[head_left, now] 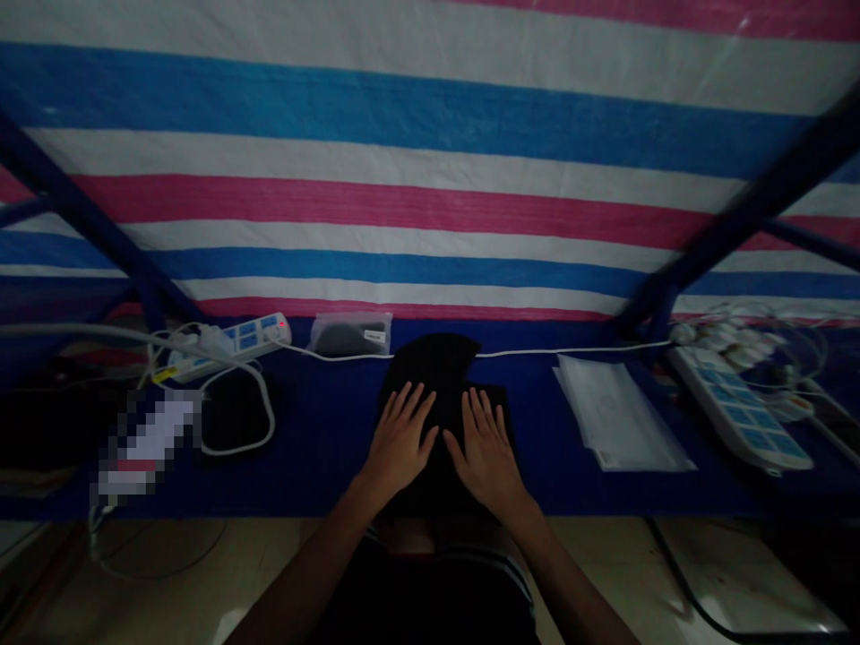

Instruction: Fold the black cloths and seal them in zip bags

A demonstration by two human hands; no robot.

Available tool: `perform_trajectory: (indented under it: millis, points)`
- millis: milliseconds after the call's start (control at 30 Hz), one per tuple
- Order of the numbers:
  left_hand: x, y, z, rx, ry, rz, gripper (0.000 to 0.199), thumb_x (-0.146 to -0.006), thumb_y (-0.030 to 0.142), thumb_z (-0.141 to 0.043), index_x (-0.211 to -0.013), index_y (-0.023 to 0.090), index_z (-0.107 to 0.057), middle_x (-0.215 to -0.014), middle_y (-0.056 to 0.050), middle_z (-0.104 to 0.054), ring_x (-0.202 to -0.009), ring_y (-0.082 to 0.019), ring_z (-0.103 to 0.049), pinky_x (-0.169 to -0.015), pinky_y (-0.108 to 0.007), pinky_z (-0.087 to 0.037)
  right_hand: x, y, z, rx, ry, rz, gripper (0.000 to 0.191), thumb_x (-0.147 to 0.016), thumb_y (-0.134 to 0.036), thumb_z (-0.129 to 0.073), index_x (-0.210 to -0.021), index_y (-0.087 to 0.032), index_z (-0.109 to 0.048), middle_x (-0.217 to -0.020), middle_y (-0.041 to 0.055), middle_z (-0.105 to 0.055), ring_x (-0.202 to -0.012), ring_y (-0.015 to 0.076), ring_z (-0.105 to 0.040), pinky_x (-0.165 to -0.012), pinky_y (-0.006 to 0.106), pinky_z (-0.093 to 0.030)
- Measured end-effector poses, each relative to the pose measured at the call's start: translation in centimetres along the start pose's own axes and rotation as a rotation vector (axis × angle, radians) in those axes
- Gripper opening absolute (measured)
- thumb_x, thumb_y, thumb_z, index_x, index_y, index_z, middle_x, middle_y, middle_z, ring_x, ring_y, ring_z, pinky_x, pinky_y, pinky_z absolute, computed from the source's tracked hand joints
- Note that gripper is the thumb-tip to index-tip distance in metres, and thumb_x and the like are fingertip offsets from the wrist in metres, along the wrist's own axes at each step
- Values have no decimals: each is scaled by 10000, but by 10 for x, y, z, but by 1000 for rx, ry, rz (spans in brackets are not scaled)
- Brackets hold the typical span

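A black cloth (436,385), probably a garment, lies bunched on the dark blue table cover (322,448) in front of me. My left hand (399,439) rests flat on it with the fingers spread. Just beside it, my right hand (487,452) lies the same way on the cloth, gripping nothing. The hands are close together but not touching. The cloth's lower part is dark and merges with my body at the table edge, so its shape there is hidden.
A white power strip (235,348) and a clear bag (350,334) holding something dark stand at the back. Papers in a clear sleeve (618,414) and another power strip (739,408) lie to the right. A striped tarp (430,206) and blue metal bars (732,224) rise behind.
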State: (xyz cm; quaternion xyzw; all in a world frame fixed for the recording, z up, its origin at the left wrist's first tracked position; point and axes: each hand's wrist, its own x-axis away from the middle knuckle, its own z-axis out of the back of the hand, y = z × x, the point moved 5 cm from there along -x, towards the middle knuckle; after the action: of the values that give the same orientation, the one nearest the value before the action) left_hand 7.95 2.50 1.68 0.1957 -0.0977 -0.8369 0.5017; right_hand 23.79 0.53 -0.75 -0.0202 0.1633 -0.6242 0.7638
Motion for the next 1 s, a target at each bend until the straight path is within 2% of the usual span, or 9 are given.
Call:
perform_trajectory:
  millis: [100, 267, 533, 600, 667, 800, 900, 1000]
  points:
    - [4, -8, -12, -48, -2, 24, 639, -1034, 368, -509, -1634, 252, -323, -1719, -93, -311, -1605, -327, -232, -1287, -593, -251, -5, -2, -2, -13, 28, -6, 807, -1066, -591, -330, -1656, -49, -241, -1686, 218, -320, -1601, 369, -214, -1272, 604, -237]
    - [10, -19, -5, -85, -8, 25, 687, -1021, 431, -540, -1650, 316, -289, -1735, -68, -270, -1604, -347, -228, -1284, -616, -232, -6, -2, -4, -10, 40, 16, 862, -1042, -651, -365, -1673, -85, -205, -1695, 193, -312, -1601, 353, -226, -1281, 587, -226]
    - [10, -23, -5, -106, -1, 29, 680, -1027, 492, -523, -1645, 311, -307, -1739, -71, -257, -1608, -353, -212, -1287, -620, -212, -12, 33, 0, 55, 20, -15, 862, -1044, -672, -314, -1662, -76, -230, -1694, 209, -304, -1582, 330, -291, -1287, 591, -185]
    - [10, -23, -6, -115, 1, 34, 676, -1026, 482, -526, -1643, 301, -316, -1739, -80, -257, -1608, -355, -210, -1289, -620, -203, -14, 35, 3, 64, 18, -20, 863, -1046, -668, -310, -1655, -59, -242, -1690, 218, -305, -1583, 336, -286, -1289, 595, -174]
    - [9, -23, -6, -116, 9, 45, 677, -1020, 473, -536, -1638, 292, -327, -1737, -90, -261, -1606, -361, -214, -1288, -621, -203, -16, 27, 9, 61, 28, -17, 868, -1045, -661, -324, -1647, -40, -257, -1681, 231, -318, -1591, 353, -259, -1286, 611, -164]
    - [4, -23, -5, -98, 22, 60, 684, -991, 460, -574, -1620, 301, -357, -1719, -88, -309, -1596, -377, -241, -1270, -644, -234, -17, -6, 20, 3, 66, 40, 821, -1057, -607, -341, -1661, -61, -233, -1698, 206, -293, -1612, 337, -194, -1291, 597, -173]
    - [-3, -22, -5, -99, 15, 87, 642, -955, 360, -607, -1568, 255, -449, -1695, -110, -360, -1585, -396, -262, -1265, -645, -252, -20, -22, 11, -39, 36, 41, 751, -1074, -550, -316, -1652, -72, -274, -1685, 188, -335, -1598, 343, -242, -1284, 592, -203]
    - [-9, -18, -7, -86, 29, 92, 550, -969, 262, -544, -1516, 217, -512, -1684, -113, -380, -1584, -374, -276, -1275, -619, -259, -23, -22, -5, -35, 19, -1, 717, -1079, -499, -323, -1633, -45, -315, -1666, 204, -367, -1581, 368, -279, -1274, 609, -212]
